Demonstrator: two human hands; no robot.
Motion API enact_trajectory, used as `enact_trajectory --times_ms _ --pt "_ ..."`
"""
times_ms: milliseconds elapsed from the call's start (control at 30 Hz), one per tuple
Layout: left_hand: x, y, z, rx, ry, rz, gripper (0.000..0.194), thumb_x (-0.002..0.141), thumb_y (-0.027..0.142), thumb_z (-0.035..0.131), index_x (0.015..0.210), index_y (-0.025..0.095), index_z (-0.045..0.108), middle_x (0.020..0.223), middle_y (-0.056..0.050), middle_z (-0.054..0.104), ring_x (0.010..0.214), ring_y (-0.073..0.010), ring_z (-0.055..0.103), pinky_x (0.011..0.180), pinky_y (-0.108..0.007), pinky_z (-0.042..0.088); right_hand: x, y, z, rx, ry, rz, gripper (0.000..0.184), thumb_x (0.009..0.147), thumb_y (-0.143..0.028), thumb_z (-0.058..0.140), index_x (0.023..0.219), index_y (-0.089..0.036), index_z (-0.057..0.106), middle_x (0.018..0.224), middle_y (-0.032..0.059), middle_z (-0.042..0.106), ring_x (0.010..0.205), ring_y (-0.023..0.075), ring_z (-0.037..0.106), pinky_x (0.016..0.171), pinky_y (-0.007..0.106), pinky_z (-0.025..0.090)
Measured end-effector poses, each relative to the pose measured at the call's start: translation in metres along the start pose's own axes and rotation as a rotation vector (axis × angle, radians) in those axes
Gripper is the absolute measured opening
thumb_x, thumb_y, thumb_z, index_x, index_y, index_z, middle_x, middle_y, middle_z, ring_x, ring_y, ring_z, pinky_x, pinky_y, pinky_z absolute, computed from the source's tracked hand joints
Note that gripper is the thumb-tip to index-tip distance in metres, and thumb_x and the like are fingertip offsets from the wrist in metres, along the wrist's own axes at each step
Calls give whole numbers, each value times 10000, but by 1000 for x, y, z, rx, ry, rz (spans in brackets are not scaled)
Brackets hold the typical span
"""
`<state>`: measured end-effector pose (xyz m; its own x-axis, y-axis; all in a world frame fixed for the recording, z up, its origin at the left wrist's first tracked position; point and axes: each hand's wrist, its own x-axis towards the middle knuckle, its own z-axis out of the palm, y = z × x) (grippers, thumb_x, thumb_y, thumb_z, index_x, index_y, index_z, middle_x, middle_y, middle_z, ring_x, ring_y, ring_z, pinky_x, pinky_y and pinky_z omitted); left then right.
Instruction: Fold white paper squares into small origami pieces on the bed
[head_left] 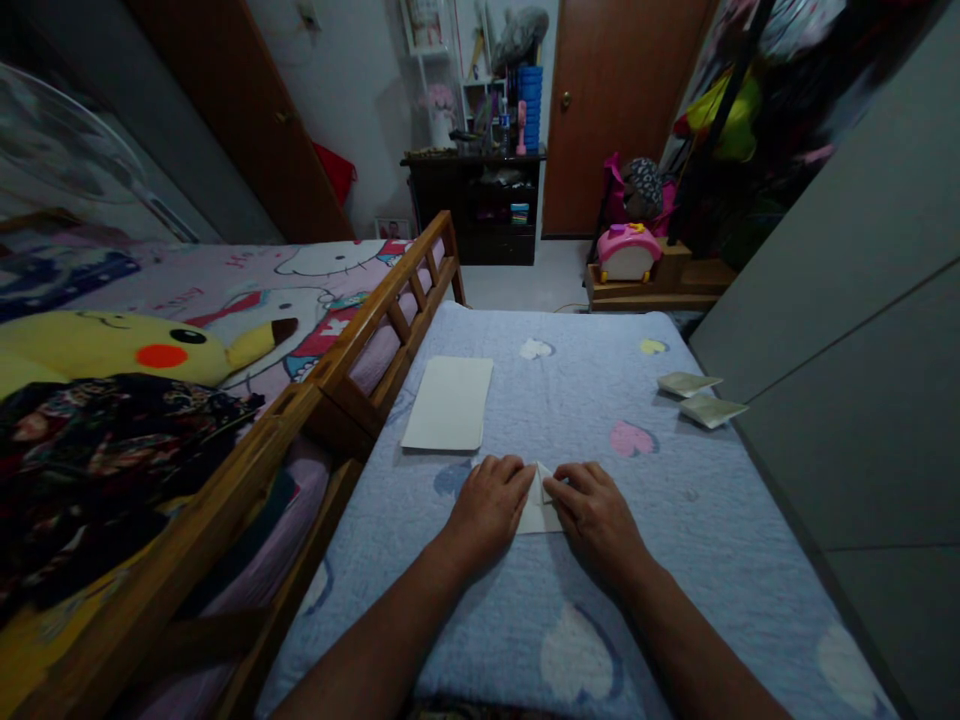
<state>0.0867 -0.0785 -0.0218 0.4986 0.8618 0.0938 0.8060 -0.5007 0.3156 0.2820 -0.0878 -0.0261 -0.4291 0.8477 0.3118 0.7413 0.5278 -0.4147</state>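
Note:
A folded white paper (538, 510) lies on the blue quilt (637, 560), its point aimed away from me. My left hand (487, 510) presses on its left side, and my right hand (596, 520) rests on its right side with the fingertips on the fold. Beyond my left hand lies a flat white paper sheet (448, 402). Two small folded paper pieces (688, 383) (712, 409) sit near the quilt's right edge. The paper's lower folds are partly hidden by my hands.
A wooden bed rail (375, 330) runs along the left of the quilt, with a Pikachu plush (127, 350) and dark patterned cloth (97, 470) on the neighbouring bed. A grey wardrobe panel (840, 370) stands at the right. A dark cabinet (471, 205) and door stand beyond.

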Motion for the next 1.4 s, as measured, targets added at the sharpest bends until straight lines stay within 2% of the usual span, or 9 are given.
enact_trajectory --times_ms 567,767,1033,1267,1400 --pt "0 0 -1 67 -42 3 376 1003 251 434 1377 261 470 1235 -62 571 1049 -226 490 935 -380 447 -1 2 -1 -53 -28 -31 200 938 -159 550 1025 -234 713 1020 77 657 924 217 516 840 360 441" --pt "4 -2 -6 86 -96 38 421 998 254 454 1417 286 432 1215 -57 563 1017 -216 491 888 -354 441 -2 4 0 -54 -38 -43 202 924 -152 581 1068 -225 704 1041 76 656 945 222 510 855 364 433" --pt "6 -7 -13 118 -120 53 394 1000 301 452 1393 328 471 1170 -48 562 972 -217 488 873 -363 415 1 3 -6 -64 -86 -60 196 928 -143 572 1054 -216 703 1029 77 658 930 217 512 846 354 432" --pt "5 -9 -10 153 -117 72 394 1018 332 406 1408 335 456 1193 -51 561 968 -219 483 862 -364 408 -1 2 -11 -72 -111 -91 277 939 -159 546 1185 -207 665 1099 92 658 977 234 516 866 375 441" --pt "5 -12 -7 155 -99 76 382 1015 337 415 1393 343 474 1184 -51 560 967 -220 479 860 -367 410 -4 2 -9 -71 -91 -84 276 946 -178 538 1188 -213 664 1108 97 654 994 233 522 864 375 438"
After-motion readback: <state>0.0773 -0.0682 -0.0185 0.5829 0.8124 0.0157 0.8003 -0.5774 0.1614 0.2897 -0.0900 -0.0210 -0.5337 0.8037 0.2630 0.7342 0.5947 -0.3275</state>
